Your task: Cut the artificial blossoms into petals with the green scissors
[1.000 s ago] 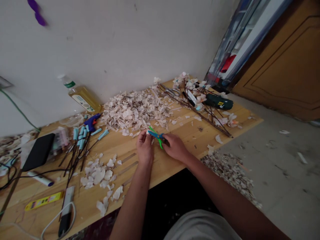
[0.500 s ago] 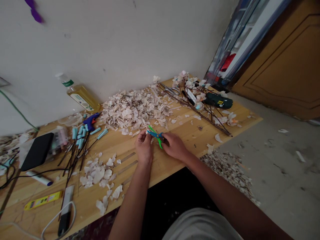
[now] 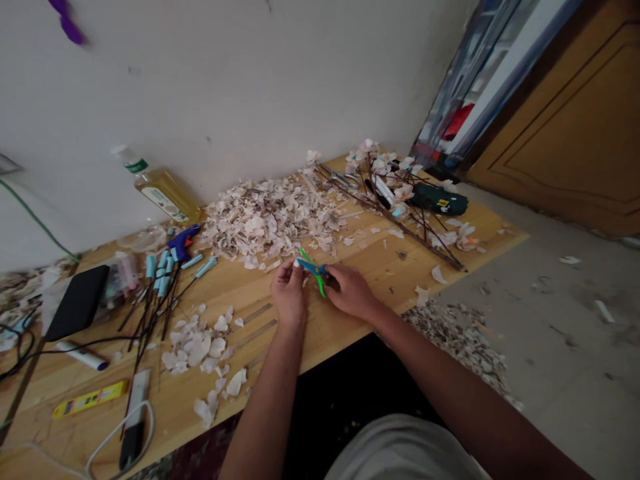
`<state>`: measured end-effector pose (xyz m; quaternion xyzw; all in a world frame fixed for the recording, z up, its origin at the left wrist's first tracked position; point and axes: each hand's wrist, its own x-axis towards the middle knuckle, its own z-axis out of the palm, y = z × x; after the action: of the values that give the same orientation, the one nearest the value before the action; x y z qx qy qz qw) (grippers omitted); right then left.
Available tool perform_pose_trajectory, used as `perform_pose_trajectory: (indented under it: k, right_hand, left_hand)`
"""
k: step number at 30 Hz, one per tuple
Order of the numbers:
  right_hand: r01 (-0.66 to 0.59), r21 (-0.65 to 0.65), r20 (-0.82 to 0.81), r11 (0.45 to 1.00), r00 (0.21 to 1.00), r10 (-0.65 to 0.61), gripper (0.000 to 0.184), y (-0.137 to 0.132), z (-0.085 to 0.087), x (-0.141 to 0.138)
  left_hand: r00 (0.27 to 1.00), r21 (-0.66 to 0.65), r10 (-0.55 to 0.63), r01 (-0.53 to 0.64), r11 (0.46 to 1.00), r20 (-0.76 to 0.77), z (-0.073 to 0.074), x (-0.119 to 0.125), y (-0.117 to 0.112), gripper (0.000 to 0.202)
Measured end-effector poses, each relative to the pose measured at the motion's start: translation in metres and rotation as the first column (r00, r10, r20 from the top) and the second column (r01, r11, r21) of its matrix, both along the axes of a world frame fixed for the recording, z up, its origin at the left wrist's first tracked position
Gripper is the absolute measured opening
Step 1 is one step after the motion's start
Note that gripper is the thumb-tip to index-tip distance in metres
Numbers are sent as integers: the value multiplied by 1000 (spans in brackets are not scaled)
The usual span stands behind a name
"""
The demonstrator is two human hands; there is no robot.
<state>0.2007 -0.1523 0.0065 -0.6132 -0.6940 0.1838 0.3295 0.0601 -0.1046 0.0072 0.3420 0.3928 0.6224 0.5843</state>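
Note:
My right hand is closed round the handles of blue and green scissors, whose blades point left and stand a little apart. Close to the blade tips, my left hand pinches a small pale petal-like piece, mostly hidden by the fingers. Both hands are over the front part of the wooden table. Beyond them lies a large heap of pale petal-like flakes. A smaller group of loose pale petals lies to the left of my left forearm.
Left are a blue glue gun, stems with light blue tips, a black phone-like slab, a yellow box cutter and a bottle. At right lie a flowered branch and a dark green tool. Scraps cover the floor.
The scissor blades look slightly less spread than before. Both hands stay almost in place, and the whole view has shifted a little.

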Motion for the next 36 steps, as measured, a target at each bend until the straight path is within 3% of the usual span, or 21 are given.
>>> perform_pose_trajectory:
  k: [18,31,36]
  right_hand:
    - [-44,-17,11,999,999,44,11,0,5,1]
    - [-25,-13,26,1000,999,25,14,0,1,1]
    - [7,-20,17,1000,1000,-7,12,1,-1,0]
  left_hand:
    - [980,89,31,-13,996,-194,2,-3,0,24]
    - [976,92,34,-15,996,-215,1,-4,-1,19]
    - [989,55,-9,17,998,-149,-1,-3,0,18]
